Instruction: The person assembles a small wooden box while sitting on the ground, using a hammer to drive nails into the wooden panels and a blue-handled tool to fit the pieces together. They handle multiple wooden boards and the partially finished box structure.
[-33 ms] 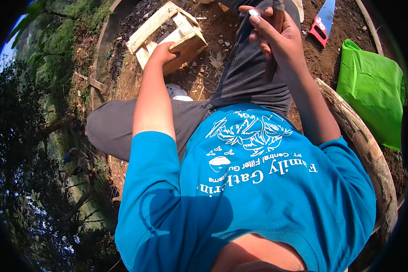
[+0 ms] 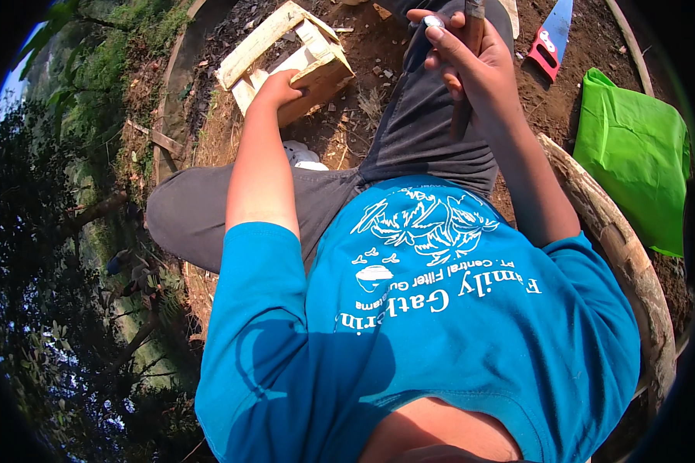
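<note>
At top centre, our right hand (image 2: 471,58) pinches a small pale piece (image 2: 433,21) over the knee; left hand (image 2: 276,89) grip pressed on the wooden frame (image 2: 286,54) on the dirt. Risks: piece drops into soil, frame tips sideways.

Bright daylight, hard shadows on blue shirt (image 2: 409,339); strong fisheye bending, black vignette at rim; sharp centre.
</note>
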{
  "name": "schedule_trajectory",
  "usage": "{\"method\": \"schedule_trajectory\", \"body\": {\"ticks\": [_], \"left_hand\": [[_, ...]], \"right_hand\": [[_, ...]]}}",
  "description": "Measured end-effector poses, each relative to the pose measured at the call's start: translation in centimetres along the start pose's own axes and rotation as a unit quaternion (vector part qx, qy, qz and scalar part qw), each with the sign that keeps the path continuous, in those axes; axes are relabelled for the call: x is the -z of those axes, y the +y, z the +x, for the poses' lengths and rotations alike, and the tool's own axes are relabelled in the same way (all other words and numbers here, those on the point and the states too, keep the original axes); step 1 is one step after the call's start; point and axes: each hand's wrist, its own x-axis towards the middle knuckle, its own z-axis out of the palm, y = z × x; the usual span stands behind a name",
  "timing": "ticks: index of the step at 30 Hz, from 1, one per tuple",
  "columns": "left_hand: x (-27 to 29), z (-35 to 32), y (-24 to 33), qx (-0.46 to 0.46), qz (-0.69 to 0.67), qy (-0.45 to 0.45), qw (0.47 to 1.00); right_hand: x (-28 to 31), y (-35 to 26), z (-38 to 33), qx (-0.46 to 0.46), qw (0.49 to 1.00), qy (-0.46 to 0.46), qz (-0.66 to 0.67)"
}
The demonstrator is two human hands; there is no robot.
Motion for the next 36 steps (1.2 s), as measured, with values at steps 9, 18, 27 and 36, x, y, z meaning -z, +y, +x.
{"method": "schedule_trajectory", "body": {"ticks": [9,18,27,36], "left_hand": [[-0.7,0.1,-1.5,0.013,-0.113,-0.021,0.993],[2.3,-3.9,-3.0,0.459,-0.265,0.551,0.645],[-4.0,0.9,-12.5,0.329,-0.537,0.288,0.721],[4.1,-1.1,1.2,0.171,-0.490,0.154,0.841]], "right_hand": [[0.9,2.6,1.0,0.042,0.997,-0.067,-0.005],[-0.5,1.7,0.5,0.013,0.997,-0.071,0.002],[-1.6,0.6,-0.5,0.032,0.994,-0.101,0.017],[-0.3,0.6,0.3,0.057,0.993,-0.104,0.013]]}}
